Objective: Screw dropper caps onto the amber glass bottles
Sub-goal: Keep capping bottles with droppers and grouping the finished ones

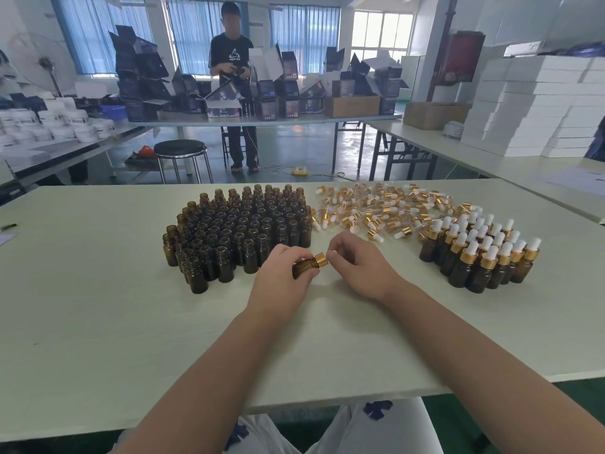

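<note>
Amber glass bottle, one item: small, dark brown, round-bodied, lying nearly level above the table, neck pointing to our right. It sits just in front of the block of open bottles. A dropper cap with a gold collar is on its neck; the white bulb is mostly hidden by fingertips (only a sliver of white shows).

Left hand: palm down, forearm coming in from the lower left. We grip the bottle body with fingers curled over it and the thumb beneath.

Right hand: back of the hand up, wrist slightly bent, forearm crossing in from the lower right. Our thumb and first fingers are curled in and pinch the cap end, meeting the left hand at the collar.

Stock on the table:
- Open bottles, many, upright and uncapped, packed in a tight block behind and to the left of our hands.
- Loose dropper caps, a scattered heap of gold collars, white bulbs and clear glass tubes, behind the right hand and touching the right edge of the block.
- Capped bottles, upright in a close cluster to the right, well apart from our hands.

Beyond the table: a black-topped stool and stacked white boxes on a side table.
</note>
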